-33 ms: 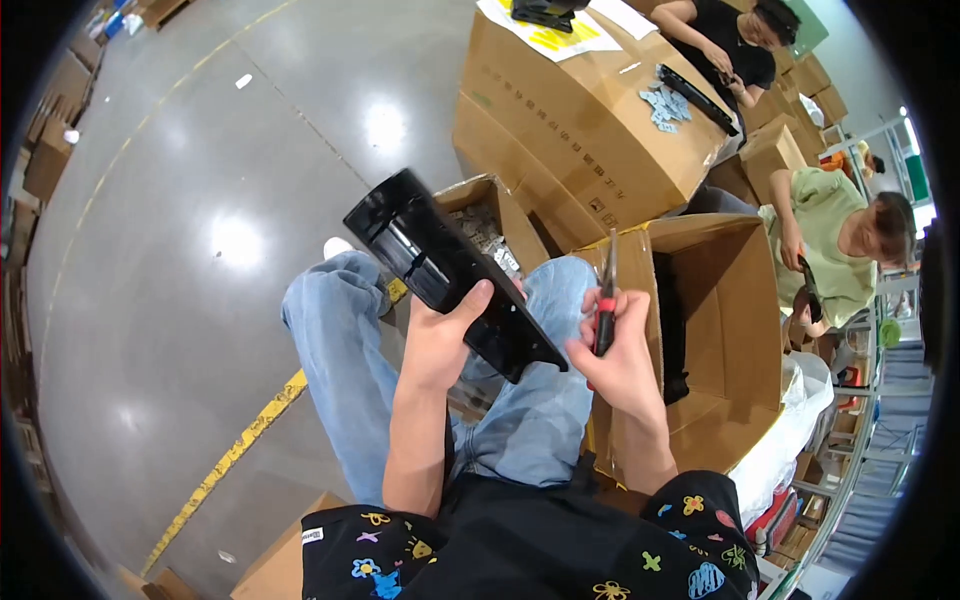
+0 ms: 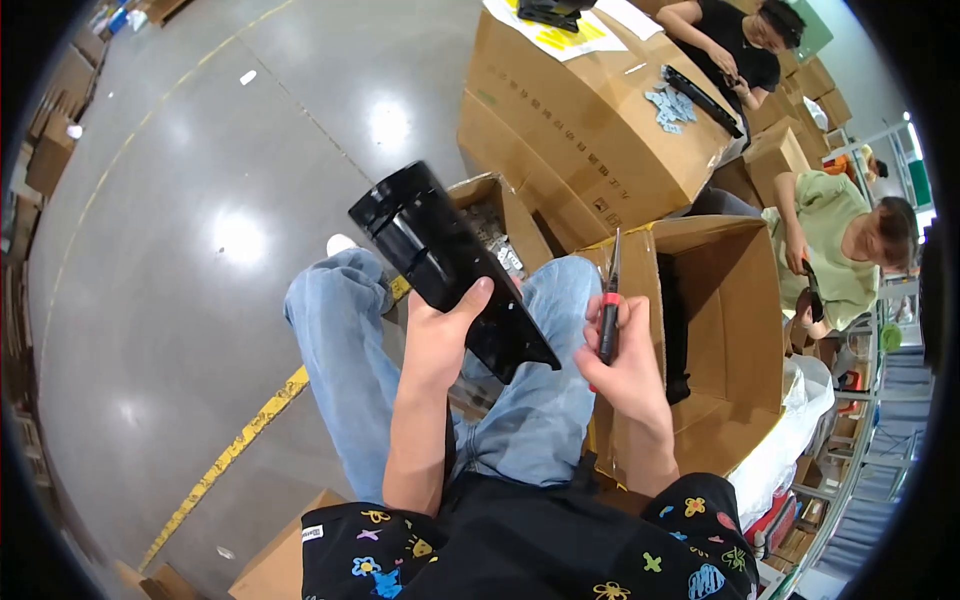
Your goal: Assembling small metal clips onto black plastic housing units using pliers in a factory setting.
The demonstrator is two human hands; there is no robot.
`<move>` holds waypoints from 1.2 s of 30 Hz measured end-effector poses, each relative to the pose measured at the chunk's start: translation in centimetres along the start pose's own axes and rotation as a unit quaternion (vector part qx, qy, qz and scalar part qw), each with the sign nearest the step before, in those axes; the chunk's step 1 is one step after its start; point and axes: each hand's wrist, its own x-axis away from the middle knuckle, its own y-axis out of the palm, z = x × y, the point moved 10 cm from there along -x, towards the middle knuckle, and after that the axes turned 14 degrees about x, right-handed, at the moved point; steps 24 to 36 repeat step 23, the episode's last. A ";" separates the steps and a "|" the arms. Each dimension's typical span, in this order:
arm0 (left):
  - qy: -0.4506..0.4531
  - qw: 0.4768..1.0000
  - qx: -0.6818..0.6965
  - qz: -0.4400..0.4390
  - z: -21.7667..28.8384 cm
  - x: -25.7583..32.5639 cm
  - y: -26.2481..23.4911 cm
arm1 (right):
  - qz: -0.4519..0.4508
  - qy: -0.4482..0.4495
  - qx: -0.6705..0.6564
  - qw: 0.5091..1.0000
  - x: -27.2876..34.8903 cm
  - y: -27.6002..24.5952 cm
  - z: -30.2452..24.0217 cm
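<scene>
My left hand (image 2: pixel 440 330) grips a long glossy black plastic part (image 2: pixel 465 265) above my lap, its thumb pressed on the face and the other fingers mostly hidden behind. The part tilts, its wider, rounded end up to the left and its narrower end down near my right knee. In my right hand (image 2: pixel 635 365) is a pair of needle-nose pliers (image 2: pixel 609 325) with black-and-red handles. Their slim metal jaws point upward, apart from the black part. My right fingers wrap round the handles.
An open cardboard box (image 2: pixel 725 340) with dark pieces inside stands at my right. Beyond my knees sits a smaller box (image 2: pixel 515 220) of small pieces. A large carton (image 2: pixel 570 130) bears papers, grey-blue pieces and a black bar. Two people (image 2: pixel 840 230) work at the right.
The black part has turned slightly in my left hand, its upper end shifting a little up and right. The pliers stand slightly more upright.
</scene>
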 end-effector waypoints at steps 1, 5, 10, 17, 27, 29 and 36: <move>0.001 0.999 -0.023 0.045 0.4 0.4 -0.6 | -0.034 0.029 -0.074 0.996 0.5 0.3 0.1; 0.076 0.986 -0.122 0.086 2.0 1.2 -1.5 | -0.153 0.042 -0.354 0.922 3.7 3.3 -1.5; 0.182 0.951 -0.210 0.139 5.0 3.1 -0.4 | -0.258 0.082 -0.420 0.866 7.6 7.5 -2.1; 0.232 0.940 -0.226 0.112 5.7 3.6 0.8 | -0.292 0.003 -0.332 0.897 7.3 10.3 -2.3; 0.248 0.930 -0.249 0.103 5.5 3.9 0.8 | -0.270 0.042 -0.304 0.913 7.1 10.8 -2.5; 0.248 0.930 -0.249 0.103 5.5 3.9 0.8 | -0.270 0.042 -0.304 0.913 7.1 10.8 -2.5; 0.248 0.930 -0.249 0.103 5.5 3.9 0.8 | -0.270 0.042 -0.304 0.913 7.1 10.8 -2.5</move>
